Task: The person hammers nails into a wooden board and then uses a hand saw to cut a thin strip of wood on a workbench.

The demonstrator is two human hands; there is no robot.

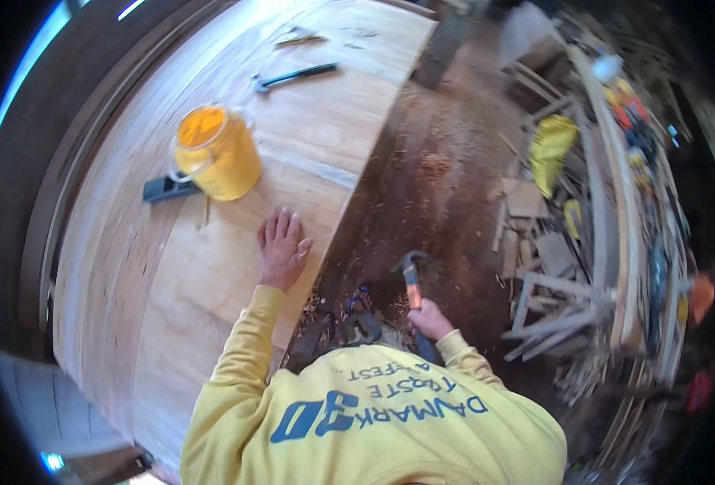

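Observation:
My left hand [283, 246] lies flat on the plywood sheet [204, 291], palm down with its fingers apart, near the sheet's right edge. Over the floor to the right of that edge, my right hand [431, 319] is wrapped round the handle of a claw hammer [412, 283], its head pointing away from me. A yellow bucket [232, 162] with a pale handle stands on the sheet just beyond my left hand. Beside the bucket, partly hidden by it, is a dark block-shaped tool [163, 189]. Farther off lies a second hammer [297, 76] with a dark handle.
A small wooden-handled tool [301, 40] lies at the sheet's far end. Along the right are piled wood offcuts [552, 250], a yellow sack [552, 149] and a long cluttered bench [616, 202]. Wood shavings [434, 166] are scattered on the brown floor [454, 210].

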